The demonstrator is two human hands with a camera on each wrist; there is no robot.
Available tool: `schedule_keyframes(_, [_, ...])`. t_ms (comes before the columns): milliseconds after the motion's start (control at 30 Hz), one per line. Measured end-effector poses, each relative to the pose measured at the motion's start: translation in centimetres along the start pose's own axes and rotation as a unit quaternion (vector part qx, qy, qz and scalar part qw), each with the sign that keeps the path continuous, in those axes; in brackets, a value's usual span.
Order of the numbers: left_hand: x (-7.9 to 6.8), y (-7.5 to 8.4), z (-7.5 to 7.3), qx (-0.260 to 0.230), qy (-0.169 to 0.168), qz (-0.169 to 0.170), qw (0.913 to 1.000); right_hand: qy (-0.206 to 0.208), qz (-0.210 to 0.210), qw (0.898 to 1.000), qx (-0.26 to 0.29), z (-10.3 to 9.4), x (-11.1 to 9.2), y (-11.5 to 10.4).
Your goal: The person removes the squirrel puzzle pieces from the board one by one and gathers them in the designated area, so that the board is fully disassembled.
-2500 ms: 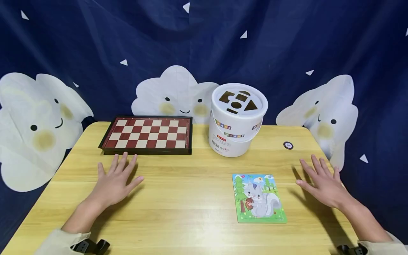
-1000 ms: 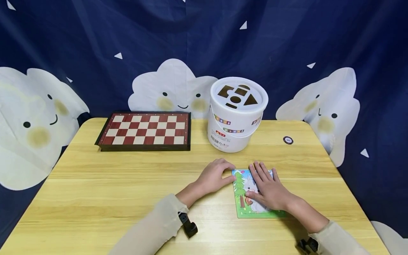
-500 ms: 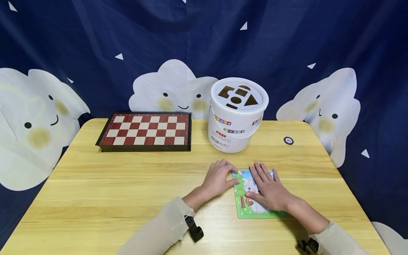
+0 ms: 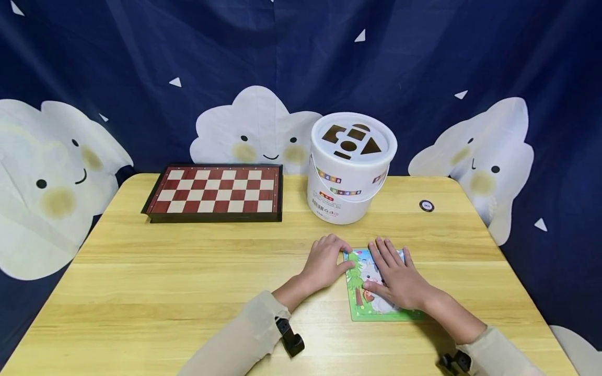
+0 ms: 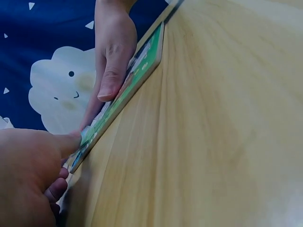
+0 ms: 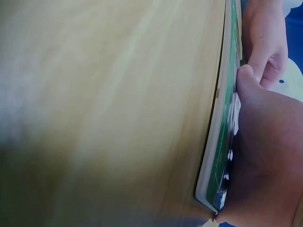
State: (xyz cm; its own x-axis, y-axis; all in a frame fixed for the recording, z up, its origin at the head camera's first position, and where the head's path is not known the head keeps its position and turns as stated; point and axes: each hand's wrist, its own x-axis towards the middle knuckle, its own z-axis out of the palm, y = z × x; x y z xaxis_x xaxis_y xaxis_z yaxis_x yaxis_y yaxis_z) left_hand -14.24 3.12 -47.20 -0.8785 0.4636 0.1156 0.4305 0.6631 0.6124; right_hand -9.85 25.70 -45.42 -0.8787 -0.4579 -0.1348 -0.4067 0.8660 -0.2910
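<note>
A flat jigsaw puzzle (image 4: 356, 284) with a squirrel picture and a green border lies on the table, right of the middle. My left hand (image 4: 322, 263) pinches its far left corner, thumb on the top face and fingers curled at the edge; in the left wrist view the thumb overlaps the puzzle board (image 5: 151, 54). Spread over the squirrel picture, my right hand (image 4: 398, 282) rests with straight fingers and hides the right half. In the right wrist view the puzzle's green border (image 6: 221, 151) shows beside that hand.
Behind the puzzle stands a white lidded bucket (image 4: 340, 203) with shaped holes in its lid. A red and white checkered board box (image 4: 216, 193) lies at the back left. One small dark round disc (image 4: 426, 206) is at the back right. A blue curtain hangs behind the table.
Both hands have come inward from the table's two sides to the puzzle. The left hand has since edged slightly right and taken hold of the corner; the right hand stays flat on it.
</note>
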Motion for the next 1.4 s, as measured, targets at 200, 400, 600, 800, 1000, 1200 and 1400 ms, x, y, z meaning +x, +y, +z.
schedule_keyframes(200, [0.1, 0.2, 0.0, -0.043, 0.022, -0.006, 0.9988, 0.002, -0.002, 1.0, -0.002, 0.0, 0.1, -0.1])
schedule_keyframes(400, [0.3, 0.0, 0.1, -0.077, 0.038, -0.009, 0.9963, 0.003, 0.0, 1.0, -0.004, -0.1, 0.1, 0.0])
schedule_keyframes(600, [0.4, -0.1, 0.1, -0.093, 0.039, 0.001, 0.9949, 0.019, -0.014, 1.0, 0.007, 0.3, 0.1, 0.3])
schedule_keyframes(800, [0.7, -0.2, 0.2, -0.108, 0.042, 0.005, 0.9933, 0.03, -0.018, 0.999, 0.006, 0.8, 0.1, 0.7])
schedule_keyframes(1000, [0.8, -0.3, -0.3, -0.19, 0.046, -0.014, 0.9806, 0.018, -0.011, 1.0, 0.005, 0.1, 0.1, 0.3])
schedule_keyframes(1200, [0.5, -1.3, -2.1, -0.229, 0.047, -0.014, 0.9721, 0.014, -0.011, 1.0, 0.0, -0.1, 0.1, 0.1])
schedule_keyframes(1400, [-1.1, -3.4, -5.3, -0.22, 0.061, -0.025, 0.9733, 0.03, -0.022, 0.999, 0.014, 0.2, 0.0, 0.1])
